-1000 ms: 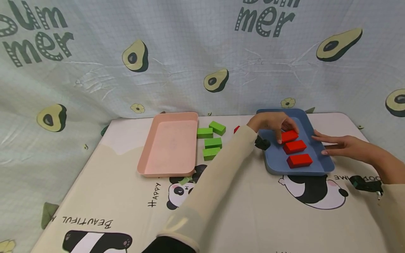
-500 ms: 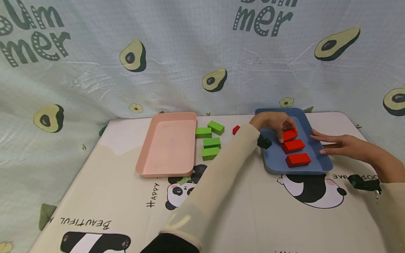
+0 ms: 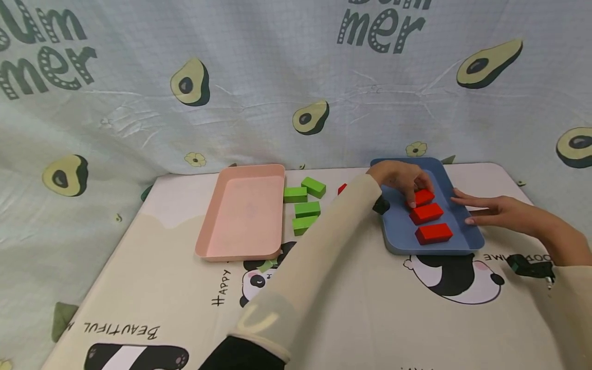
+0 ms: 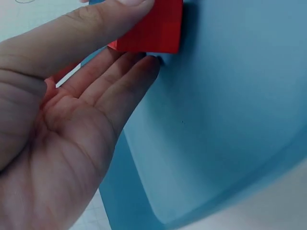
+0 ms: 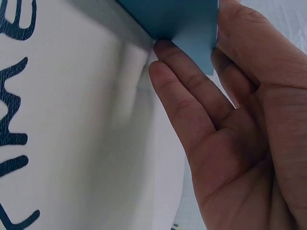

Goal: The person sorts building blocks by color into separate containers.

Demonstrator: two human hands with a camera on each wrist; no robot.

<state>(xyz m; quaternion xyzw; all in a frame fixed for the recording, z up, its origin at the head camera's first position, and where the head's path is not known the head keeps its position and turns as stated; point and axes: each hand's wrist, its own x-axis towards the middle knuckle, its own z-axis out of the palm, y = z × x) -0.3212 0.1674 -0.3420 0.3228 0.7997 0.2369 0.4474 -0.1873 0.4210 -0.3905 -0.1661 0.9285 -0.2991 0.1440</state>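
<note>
Sleeve [image 3: 314, 272] of L arm nearest, running up from bottom edge over panda-print tabletop [image 3: 379, 313]. Next out, R side: blue tray [image 3: 393, 234] w/ near red block [image 3: 433, 234] lying in it, apart from both hands. Pink tray [image 3: 247, 216] well to L. Mid red block [image 3: 426, 214] just beyond near one, approx. btwn L thumb & R fingers. R hand [image 3: 501, 209]: fingers extended, loosely spread, touching tray's R side. Green blocks [image 3: 307, 209] grouped by pink tray's R edge, partly behind sleeve. Far red block [image 3: 424, 197], in tray just past mid one, is in L hand [image 3: 399, 177], pinched btwn thumb & fingers; can't tell if its base meets tray floor. Small red bit [image 3: 341, 188] peeks past sleeve, rest hidden. Farthest: avocado-print backdrop [image 3: 259, 56], hanging behind table.
</note>
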